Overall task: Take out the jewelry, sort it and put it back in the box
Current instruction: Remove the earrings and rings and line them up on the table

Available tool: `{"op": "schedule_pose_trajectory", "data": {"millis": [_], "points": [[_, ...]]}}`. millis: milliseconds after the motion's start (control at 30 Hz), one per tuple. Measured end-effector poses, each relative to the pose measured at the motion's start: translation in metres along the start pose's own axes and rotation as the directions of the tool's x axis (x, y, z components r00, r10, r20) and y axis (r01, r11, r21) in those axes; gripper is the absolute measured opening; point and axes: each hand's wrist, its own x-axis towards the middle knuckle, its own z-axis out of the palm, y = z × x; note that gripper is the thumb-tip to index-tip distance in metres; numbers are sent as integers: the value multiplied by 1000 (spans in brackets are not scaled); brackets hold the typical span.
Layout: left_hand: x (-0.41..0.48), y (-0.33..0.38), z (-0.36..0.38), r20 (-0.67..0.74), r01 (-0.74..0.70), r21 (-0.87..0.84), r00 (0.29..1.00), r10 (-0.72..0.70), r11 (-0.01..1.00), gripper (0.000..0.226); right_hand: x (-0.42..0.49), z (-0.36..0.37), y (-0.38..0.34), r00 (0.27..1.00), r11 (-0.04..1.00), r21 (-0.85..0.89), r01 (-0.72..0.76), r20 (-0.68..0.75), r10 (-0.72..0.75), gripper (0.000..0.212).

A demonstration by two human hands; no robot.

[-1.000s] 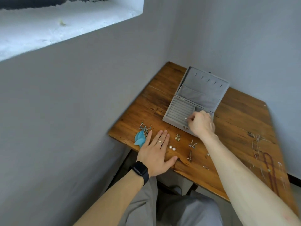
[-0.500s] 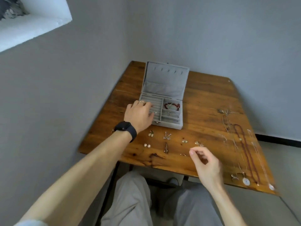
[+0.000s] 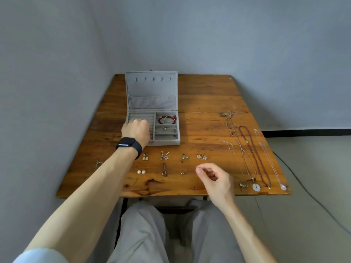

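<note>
Grey velvet lines the open rectangular jewelry box (image 3: 152, 107), which sits on the far left part of the worn brown wooden table (image 3: 205, 103) with its lid standing upright. Its right side is split into small compartments: the far one holds a dark red beaded bracelet (image 3: 167, 119), the middle one a thin silver bangle (image 3: 169, 129). The left hand (image 3: 136, 130), with a black smartwatch (image 3: 129, 144) on its wrist, rests loosely curled over the ring-roll rows in the box's left section; whether its fingers grip anything I cannot tell, as they are hidden behind the knuckles.

Just in front of the box, small earrings lie in two rows on the wood: a pale teardrop pair (image 3: 145, 156), a dangling silver pair (image 3: 164, 155), two round pearl studs (image 3: 141, 171) and a slim dark drop pair (image 3: 164, 169) among them. The right hand (image 3: 214, 177) hovers above the table's near edge, thumb and forefinger pressed together with the other fingers curled; anything between them is too small to see.

Along the right side, well apart from the box, several necklaces are stretched out lengthwise, including a dark red beaded strand (image 3: 254, 156) and a thin cord with a round white ring pendant (image 3: 256, 187).
</note>
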Motion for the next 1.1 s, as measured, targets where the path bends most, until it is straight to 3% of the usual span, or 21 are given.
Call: {"op": "schedule_pose_trajectory", "data": {"millis": [100, 433, 500, 567, 667, 733, 833, 933, 1100], "points": [[-1, -4, -3, 43, -4, -81, 999, 7, 997, 20, 0, 0, 0, 1000, 1000, 0, -3, 1, 3, 7], [-4, -3, -5, -25, -121, 178, 992, 128, 977, 15, 2, 1, -2, 1000, 1000, -15, -19, 13, 19, 6], [-7, -3, -5, -34, -83, 68, 996, 85, 994, 13, 1, 1, -1, 1000, 1000, -12, -20, 11, 20, 6], [-15, 0, -6, -44, -31, -151, 999, 24, 988, 11, 2, 0, -1, 1000, 1000, -11, -27, 7, 27, 6], [-41, 17, -10, -46, -25, -481, 999, 3, 877, 6, 3, -3, -3, 1000, 999, -36, -20, -2, 20, 8], [-64, 34, -11, -54, -87, -571, 996, 68, 816, 5, 3, -6, -4, 999, 990, -135, 37, -29, -42, 7], [-94, 63, -2, -68, -176, -568, 984, 166, 804, 6, 3, -11, -2, 990, 943, -318, 95, -66, -122, 4], [-109, 91, 11, -62, -248, -432, 968, 245, 867, 11, 0, -13, 4, 989, 872, -476, 114, -25, -143, 5], [-116, 111, 22, 30, -187, -424, 975, 221, 886, 13, -5, -13, 10, 996, 877, -480, 25, -60, -61, 8]]}}
